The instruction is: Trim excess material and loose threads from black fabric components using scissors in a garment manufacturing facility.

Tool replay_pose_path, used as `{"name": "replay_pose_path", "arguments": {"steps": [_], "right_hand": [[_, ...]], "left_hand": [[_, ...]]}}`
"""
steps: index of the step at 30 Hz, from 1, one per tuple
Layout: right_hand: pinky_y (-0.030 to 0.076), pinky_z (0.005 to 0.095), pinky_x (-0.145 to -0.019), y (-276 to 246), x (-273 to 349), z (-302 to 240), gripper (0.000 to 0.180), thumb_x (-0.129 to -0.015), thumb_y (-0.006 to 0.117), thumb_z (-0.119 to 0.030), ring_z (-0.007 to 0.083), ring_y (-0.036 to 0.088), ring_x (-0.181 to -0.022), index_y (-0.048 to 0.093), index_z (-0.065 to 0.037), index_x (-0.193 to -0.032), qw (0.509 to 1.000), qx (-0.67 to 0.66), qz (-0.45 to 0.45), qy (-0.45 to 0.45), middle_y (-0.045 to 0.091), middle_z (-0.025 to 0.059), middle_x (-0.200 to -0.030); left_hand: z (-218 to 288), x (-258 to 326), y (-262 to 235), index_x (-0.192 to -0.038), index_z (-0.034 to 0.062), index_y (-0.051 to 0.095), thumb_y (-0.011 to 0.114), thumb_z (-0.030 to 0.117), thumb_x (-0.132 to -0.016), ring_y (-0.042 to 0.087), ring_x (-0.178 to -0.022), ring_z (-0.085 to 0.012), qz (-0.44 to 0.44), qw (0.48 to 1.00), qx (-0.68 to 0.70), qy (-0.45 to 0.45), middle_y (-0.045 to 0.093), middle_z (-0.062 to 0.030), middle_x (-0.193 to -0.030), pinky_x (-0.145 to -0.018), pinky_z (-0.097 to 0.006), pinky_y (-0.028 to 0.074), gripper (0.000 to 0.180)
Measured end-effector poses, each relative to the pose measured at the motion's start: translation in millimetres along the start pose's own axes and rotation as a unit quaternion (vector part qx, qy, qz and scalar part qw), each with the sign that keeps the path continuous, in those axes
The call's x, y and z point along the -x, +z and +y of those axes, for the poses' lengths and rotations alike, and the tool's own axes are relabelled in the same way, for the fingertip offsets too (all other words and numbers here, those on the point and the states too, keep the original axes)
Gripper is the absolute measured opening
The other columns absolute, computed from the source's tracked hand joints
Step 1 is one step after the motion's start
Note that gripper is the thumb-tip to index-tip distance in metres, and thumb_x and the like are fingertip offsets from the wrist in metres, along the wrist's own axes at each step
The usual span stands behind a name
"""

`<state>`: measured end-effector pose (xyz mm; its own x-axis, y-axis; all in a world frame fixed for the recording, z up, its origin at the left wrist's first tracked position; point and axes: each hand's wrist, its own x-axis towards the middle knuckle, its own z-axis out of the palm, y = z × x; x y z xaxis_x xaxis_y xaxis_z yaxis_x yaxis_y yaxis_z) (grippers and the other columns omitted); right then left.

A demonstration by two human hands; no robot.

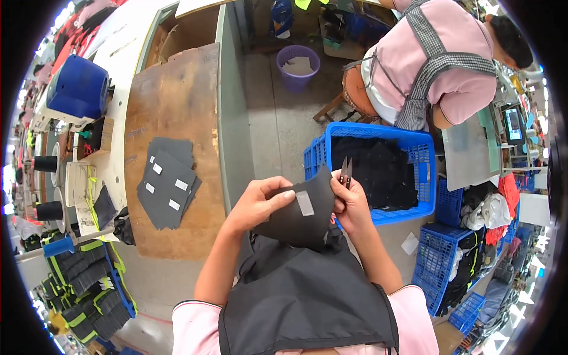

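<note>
A dark grey fabric piece (pixel 322 204) with a pale rectangular patch (pixel 305 203) is held up before my apron. My left hand (pixel 257 204) is closed on its left side, thumb on top near the patch. My right hand (pixel 355 207) is closed too, pinching the upper right edge of the fabric while keeping a pair of thread snips (pixel 347 170). The blades of the snips point up, away from me, and stand slightly apart. More dark grey fabric pieces (pixel 167 177) with pale patches lie in an overlapping pile on the brown wooden board (pixel 177 100) to the left.
A blue crate (pixel 427 171) of black cloth stands just beyond my right hand. Past it a co-worker in pink (pixel 426 56) sits on a stool. A purple bin (pixel 297 80) is on the floor ahead. Stacked blue crates (pixel 435 266) are at the right, bundled dark pieces (pixel 89 290) lower left.
</note>
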<state>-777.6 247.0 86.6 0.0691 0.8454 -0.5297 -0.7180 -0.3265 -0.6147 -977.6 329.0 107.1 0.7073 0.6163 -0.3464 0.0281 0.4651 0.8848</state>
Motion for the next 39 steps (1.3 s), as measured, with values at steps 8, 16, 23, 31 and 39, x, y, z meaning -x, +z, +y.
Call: {"name": "replay_pose_path", "arguments": {"steps": [8, 16, 23, 31, 39], "right_hand": [[0.043, 0.0299, -0.057, 35.6, 30.7, -19.3, 0.027, -0.075, 0.065, -0.007, 0.0217, 0.051, -0.061, 0.056, -0.006, -0.100, 0.693, 0.586, 0.003, -0.420, 0.052, 0.0082, -0.087], [0.043, 0.0326, -0.052, 31.7, 18.7, -32.0, 0.029, -0.070, 0.068, -0.009, 0.0239, 0.053, -0.060, 0.057, -0.008, -0.097, 0.594, 0.679, -0.089, -0.423, 0.053, 0.0068, -0.082], [0.043, 0.0302, -0.050, 32.9, 15.4, -21.5, 0.026, -0.069, 0.069, -0.003, 0.0224, 0.055, -0.059, 0.059, -0.006, -0.093, 0.609, 0.647, -0.089, -0.450, 0.055, 0.0080, -0.077], [0.043, 0.0311, -0.051, 32.9, 21.7, -18.8, 0.026, -0.069, 0.068, -0.006, 0.0226, 0.054, -0.059, 0.059, -0.007, -0.093, 0.621, 0.626, -0.050, -0.469, 0.054, 0.0060, -0.076], [0.047, 0.0318, -0.054, 36.7, 17.5, -12.3, 0.027, -0.067, 0.070, -0.003, 0.0248, 0.058, -0.064, 0.059, -0.006, -0.092, 0.613, 0.647, -0.061, -0.451, 0.057, 0.0089, -0.078]], "left_hand": [[-4.7, 3.4, 13.2, -0.093, -0.0003, 0.058, 0.056, 0.016, -0.089, 0.051, -0.068, -0.0030, 0.093, 0.992, 0.082, -0.024, 0.058, 0.0014, -0.079, -0.062, -0.018, 0.043, 0.016], [1.6, 5.7, 12.9, -0.095, 0.0010, 0.058, 0.053, 0.020, -0.090, 0.050, -0.071, -0.0033, 0.077, 0.995, 0.053, -0.026, 0.058, 0.0014, -0.079, -0.062, -0.019, 0.042, 0.020], [-3.2, 6.5, 11.7, -0.095, 0.0001, 0.057, 0.053, 0.015, -0.090, 0.053, -0.070, -0.0030, 0.054, 0.991, 0.114, -0.039, 0.060, -0.0001, -0.082, -0.061, -0.017, 0.044, 0.017], [-2.4, 6.5, 9.4, -0.093, 0.0019, 0.058, 0.053, 0.018, -0.090, 0.051, -0.064, -0.0026, 0.076, 0.989, 0.110, -0.056, 0.058, 0.0016, -0.076, -0.057, -0.018, 0.042, 0.018], [0.4, 7.4, 6.2, -0.093, 0.0014, 0.058, 0.054, 0.017, -0.089, 0.052, -0.064, -0.0026, 0.075, 0.988, 0.121, -0.055, 0.059, 0.0006, -0.077, -0.056, -0.017, 0.043, 0.016]]}}
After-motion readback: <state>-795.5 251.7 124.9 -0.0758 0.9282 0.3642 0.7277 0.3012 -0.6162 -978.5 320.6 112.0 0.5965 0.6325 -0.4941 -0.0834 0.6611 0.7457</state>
